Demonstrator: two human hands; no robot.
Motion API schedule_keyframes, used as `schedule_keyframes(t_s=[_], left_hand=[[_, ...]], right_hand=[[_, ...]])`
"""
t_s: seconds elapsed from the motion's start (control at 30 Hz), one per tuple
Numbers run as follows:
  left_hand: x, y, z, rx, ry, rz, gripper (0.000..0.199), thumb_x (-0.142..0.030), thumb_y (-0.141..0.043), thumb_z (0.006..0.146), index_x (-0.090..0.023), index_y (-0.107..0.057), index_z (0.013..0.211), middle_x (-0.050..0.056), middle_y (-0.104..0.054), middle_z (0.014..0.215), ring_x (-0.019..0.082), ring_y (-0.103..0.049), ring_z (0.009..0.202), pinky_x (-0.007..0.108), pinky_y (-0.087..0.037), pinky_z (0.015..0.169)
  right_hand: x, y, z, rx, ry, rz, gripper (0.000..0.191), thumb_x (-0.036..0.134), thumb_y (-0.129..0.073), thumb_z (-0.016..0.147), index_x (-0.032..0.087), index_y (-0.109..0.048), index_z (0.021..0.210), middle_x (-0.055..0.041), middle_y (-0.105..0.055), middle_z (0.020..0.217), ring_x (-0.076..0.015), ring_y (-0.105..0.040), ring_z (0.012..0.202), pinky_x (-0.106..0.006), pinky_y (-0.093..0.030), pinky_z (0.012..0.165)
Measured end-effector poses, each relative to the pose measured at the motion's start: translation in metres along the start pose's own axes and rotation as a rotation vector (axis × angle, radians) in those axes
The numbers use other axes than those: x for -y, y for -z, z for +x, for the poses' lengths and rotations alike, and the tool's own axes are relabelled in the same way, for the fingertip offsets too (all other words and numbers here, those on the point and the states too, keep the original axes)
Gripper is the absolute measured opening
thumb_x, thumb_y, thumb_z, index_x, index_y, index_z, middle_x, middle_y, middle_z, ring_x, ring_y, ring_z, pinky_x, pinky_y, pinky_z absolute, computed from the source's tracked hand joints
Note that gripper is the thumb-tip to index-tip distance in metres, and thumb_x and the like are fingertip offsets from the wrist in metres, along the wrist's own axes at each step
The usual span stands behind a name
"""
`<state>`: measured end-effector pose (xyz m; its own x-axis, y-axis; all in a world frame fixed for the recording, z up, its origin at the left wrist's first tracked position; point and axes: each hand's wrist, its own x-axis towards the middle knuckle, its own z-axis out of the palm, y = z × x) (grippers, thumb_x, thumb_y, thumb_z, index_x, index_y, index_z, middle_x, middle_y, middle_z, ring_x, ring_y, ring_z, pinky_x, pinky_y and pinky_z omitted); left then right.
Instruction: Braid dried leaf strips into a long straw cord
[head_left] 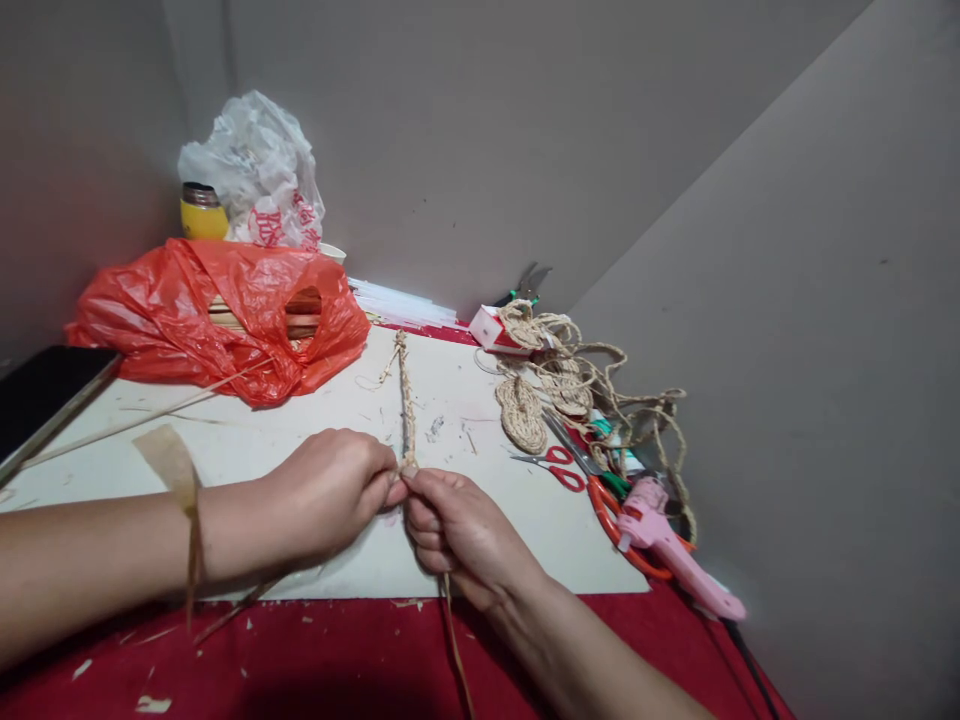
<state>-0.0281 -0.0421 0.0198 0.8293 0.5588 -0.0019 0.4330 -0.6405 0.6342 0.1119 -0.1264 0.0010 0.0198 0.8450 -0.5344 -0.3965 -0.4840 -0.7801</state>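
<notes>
A narrow braid of straw-coloured fibre (406, 400) runs up the white board (360, 420) away from me. My left hand (337, 490) and my right hand (461, 525) meet at its near end, both closed with thumbs and fingers pinching the strands. From beneath my right hand a loose strand (454, 640) hangs down over the board's front edge. A wide, flat brownish strip (172, 470) lies across my left wrist. The exact spot where the fingers pinch is partly hidden.
A red plastic bag (165, 310) holding strips stands at the back left, near a dark phone-like slab (52, 390). On the right lie coiled braided pieces (521, 415), red-handled scissors (562, 468) and a pink glue gun (660, 530). Scraps dot the red cloth (315, 660).
</notes>
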Motion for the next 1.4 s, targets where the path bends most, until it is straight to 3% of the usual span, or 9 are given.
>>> schedule_keyframes(t_s=[0.17,0.33,0.53,0.67,0.83,0.87,1.0,1.2,1.4], left_hand=[[-0.012,0.002,-0.011,0.022,-0.09,0.454,0.021,-0.019,-0.041,0.084,-0.016,-0.061,0.079,0.008,-0.062,0.071,0.019,-0.056,0.06,0.028,-0.037,0.055],[-0.009,-0.013,-0.019,0.016,-0.272,0.683,0.027,-0.005,-0.038,0.077,-0.015,-0.057,0.092,0.009,-0.06,0.08,0.024,-0.057,0.065,0.032,-0.041,0.055],[-0.013,-0.028,-0.037,0.031,-0.386,0.726,0.027,-0.003,-0.039,0.074,-0.014,-0.059,0.088,0.01,-0.06,0.079,0.022,-0.055,0.062,0.031,-0.038,0.053],[-0.024,-0.016,-0.044,0.15,-0.444,0.401,0.016,-0.014,-0.046,0.077,-0.019,-0.056,0.066,0.003,-0.055,0.059,0.014,-0.047,0.05,0.028,-0.035,0.054],[-0.014,0.005,-0.012,-0.29,-0.002,-0.232,0.009,-0.023,-0.048,0.078,-0.019,-0.055,0.075,0.001,-0.057,0.068,0.013,-0.052,0.065,0.025,-0.039,0.065],[-0.01,0.005,-0.005,-0.258,0.096,-0.403,0.009,-0.024,-0.048,0.077,-0.019,-0.055,0.08,0.0,-0.058,0.071,0.014,-0.052,0.066,0.025,-0.04,0.065],[0.001,-0.009,0.008,0.222,0.338,-0.995,0.016,-0.032,-0.049,0.076,-0.016,-0.053,0.079,-0.001,-0.054,0.064,0.011,-0.048,0.054,0.025,-0.042,0.056],[0.004,-0.011,0.006,0.233,0.159,-0.823,0.019,-0.027,-0.049,0.078,-0.013,-0.061,0.072,0.0,-0.058,0.069,0.01,-0.047,0.064,0.023,-0.039,0.071],[0.008,-0.004,0.008,0.248,0.134,-0.661,0.029,-0.029,-0.043,0.082,-0.014,-0.067,0.081,0.002,-0.067,0.079,0.014,-0.055,0.072,0.023,-0.041,0.076]], right_hand=[[0.001,0.0,0.0,0.0,-0.011,0.027,0.032,0.041,-0.064,0.072,0.018,-0.046,0.062,0.013,-0.026,0.039,-0.0014,-0.01,0.035,-0.017,-0.004,0.035],[0.0,0.0,-0.002,0.049,-0.011,0.055,0.047,0.043,-0.066,0.072,0.02,-0.029,0.053,0.0125,-0.024,0.04,-0.0004,-0.011,0.034,-0.017,-0.005,0.034],[0.0,0.002,-0.004,0.057,-0.011,0.072,0.03,0.033,-0.071,0.069,0.016,-0.048,0.061,0.0134,-0.026,0.04,-0.0006,-0.01,0.036,-0.017,-0.005,0.035],[0.001,0.007,-0.005,0.081,-0.034,0.083,0.026,0.034,-0.07,0.07,0.011,-0.061,0.078,0.0135,-0.025,0.042,-0.0007,-0.009,0.037,-0.017,-0.004,0.035],[0.001,0.014,-0.003,0.155,-0.045,0.133,0.022,0.032,-0.069,0.074,0.012,-0.06,0.077,0.0134,-0.023,0.043,-0.001,-0.009,0.037,-0.016,-0.005,0.036],[0.001,0.015,-0.003,0.164,-0.05,0.134,0.022,0.033,-0.069,0.074,0.013,-0.06,0.078,0.0133,-0.024,0.043,-0.001,-0.009,0.037,-0.016,-0.005,0.036],[0.002,0.016,-0.002,0.195,-0.053,0.125,0.025,0.034,-0.068,0.075,0.013,-0.056,0.07,0.0128,-0.025,0.044,-0.0006,-0.009,0.036,-0.016,-0.006,0.035],[0.011,0.023,-0.002,0.27,-0.085,0.038,0.023,0.034,-0.066,0.077,0.013,-0.058,0.073,0.0134,-0.022,0.044,-0.0011,-0.007,0.037,-0.016,-0.004,0.035],[0.016,0.026,-0.003,0.259,-0.088,-0.063,0.026,0.036,-0.068,0.075,0.013,-0.059,0.071,0.0136,-0.021,0.043,-0.0018,-0.007,0.038,-0.017,-0.003,0.036]])
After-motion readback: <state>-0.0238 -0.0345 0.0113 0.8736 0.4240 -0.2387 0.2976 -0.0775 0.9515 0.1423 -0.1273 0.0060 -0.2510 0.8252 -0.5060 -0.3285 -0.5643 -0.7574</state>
